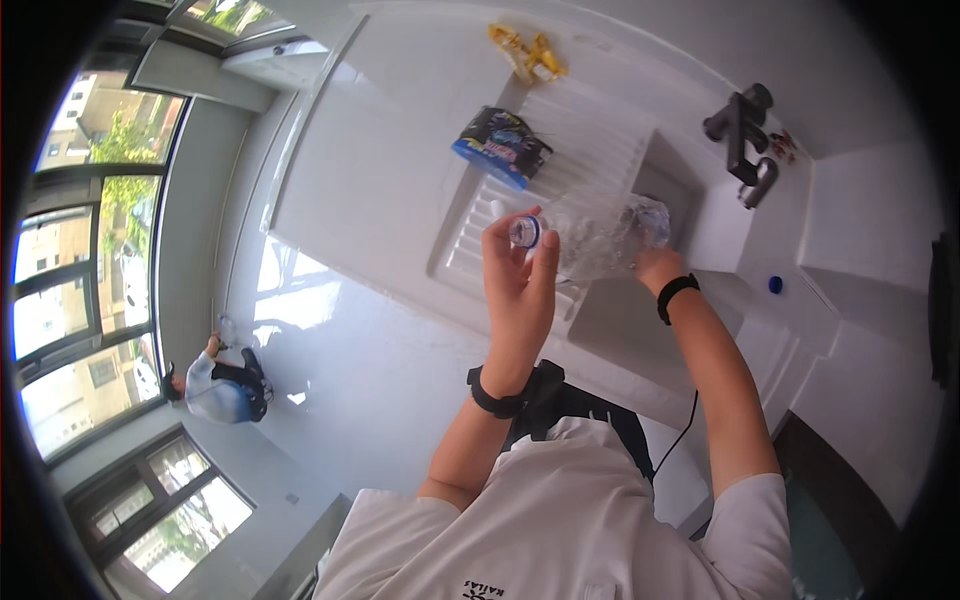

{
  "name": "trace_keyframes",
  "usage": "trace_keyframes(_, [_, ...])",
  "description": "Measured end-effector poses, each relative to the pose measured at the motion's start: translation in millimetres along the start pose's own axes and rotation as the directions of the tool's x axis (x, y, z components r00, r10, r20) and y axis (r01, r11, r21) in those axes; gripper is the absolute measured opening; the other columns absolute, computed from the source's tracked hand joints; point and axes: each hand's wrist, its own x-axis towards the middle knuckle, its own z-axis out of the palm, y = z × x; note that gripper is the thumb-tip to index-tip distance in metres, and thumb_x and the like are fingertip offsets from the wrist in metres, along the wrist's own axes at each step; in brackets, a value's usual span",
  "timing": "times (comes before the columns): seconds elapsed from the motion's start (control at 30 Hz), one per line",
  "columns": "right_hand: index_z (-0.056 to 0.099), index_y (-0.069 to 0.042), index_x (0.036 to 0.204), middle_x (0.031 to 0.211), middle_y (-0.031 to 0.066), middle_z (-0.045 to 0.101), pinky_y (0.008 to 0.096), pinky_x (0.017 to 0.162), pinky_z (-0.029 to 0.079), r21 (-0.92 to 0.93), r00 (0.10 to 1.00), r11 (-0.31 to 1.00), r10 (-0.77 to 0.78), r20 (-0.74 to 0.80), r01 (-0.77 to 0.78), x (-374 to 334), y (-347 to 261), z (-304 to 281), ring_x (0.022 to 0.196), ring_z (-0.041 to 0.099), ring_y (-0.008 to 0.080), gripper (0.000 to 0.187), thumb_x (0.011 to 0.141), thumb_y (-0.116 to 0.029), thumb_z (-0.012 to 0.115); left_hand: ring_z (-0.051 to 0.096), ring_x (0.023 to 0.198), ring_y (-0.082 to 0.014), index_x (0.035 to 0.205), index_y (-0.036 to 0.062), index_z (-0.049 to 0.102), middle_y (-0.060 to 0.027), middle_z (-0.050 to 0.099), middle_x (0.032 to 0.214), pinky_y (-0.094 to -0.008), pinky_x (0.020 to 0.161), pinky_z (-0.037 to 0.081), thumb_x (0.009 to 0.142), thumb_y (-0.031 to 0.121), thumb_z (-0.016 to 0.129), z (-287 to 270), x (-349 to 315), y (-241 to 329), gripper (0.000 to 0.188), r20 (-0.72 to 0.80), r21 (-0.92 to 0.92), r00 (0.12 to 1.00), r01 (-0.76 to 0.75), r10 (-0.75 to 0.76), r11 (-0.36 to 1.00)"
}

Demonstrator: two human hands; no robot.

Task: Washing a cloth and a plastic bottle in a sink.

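Note:
A large clear plastic bottle [590,240] lies sideways between my hands above the sink. Its uncapped-looking neck, with a blue ring, is held in the curled fingers and thumb of my left hand [520,270]. At the other end, my right hand [660,268] is closed on the bottle's shiny base; some of its fingers are hidden behind the plastic. The bottle's wall looks crinkled, and its contents cannot be made out. Just beyond my left hand, a dark and blue printed packet [502,147] rests on the ribbed drainboard [455,235].
A dark faucet [742,135] stands over the white sink basin [715,225]. A blue bottle cap [775,284] sits on the counter at the right. Crumpled yellow packaging [527,55] lies at the far edge. Another person [225,388] is away to the left, near the windows.

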Motion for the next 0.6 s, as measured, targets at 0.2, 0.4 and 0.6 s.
trace_keyframes(0.2, [0.056,-0.013,0.136,0.136,0.0164,0.059,0.0389,0.089,0.054,0.465,0.808,0.802,0.039,0.587,-0.376,44,-7,-6,0.120,0.060,0.0290,0.047,0.096,-0.037,0.052,0.056,0.105,-0.0101,0.124,0.0022,0.044,-0.0089,0.054,0.126,-0.0260,0.083,0.051,0.099,0.014,0.061,-45,-5,-2,0.033,-0.146,0.017,0.989,0.041,-0.038,0.999])
trace_keyframes(0.4, [0.059,-0.014,0.132,0.124,0.0148,0.065,0.0432,0.090,0.052,0.521,0.997,0.850,0.073,0.033,-0.080,52,19,61,0.108,0.064,0.0356,0.055,0.083,-0.037,0.066,0.054,0.096,-0.0057,0.121,0.0029,0.046,-0.0035,0.058,0.117,-0.0207,0.078,0.046,0.098,0.016,0.064,-25,-1,-5,0.031,-0.084,-0.036,0.991,0.101,-0.103,0.994])
trace_keyframes(0.6, [0.058,-0.013,0.132,0.121,0.0157,0.066,0.0445,0.087,0.054,0.199,0.948,0.980,0.061,-0.313,0.002,-25,-35,15,0.104,0.066,0.0348,0.056,0.080,-0.031,0.069,0.054,0.095,-0.0066,0.121,0.0021,0.047,-0.0039,0.057,0.115,-0.0222,0.078,0.047,0.097,0.017,0.066,-9,-6,3,0.034,-0.010,-0.010,0.994,0.112,-0.112,0.994])
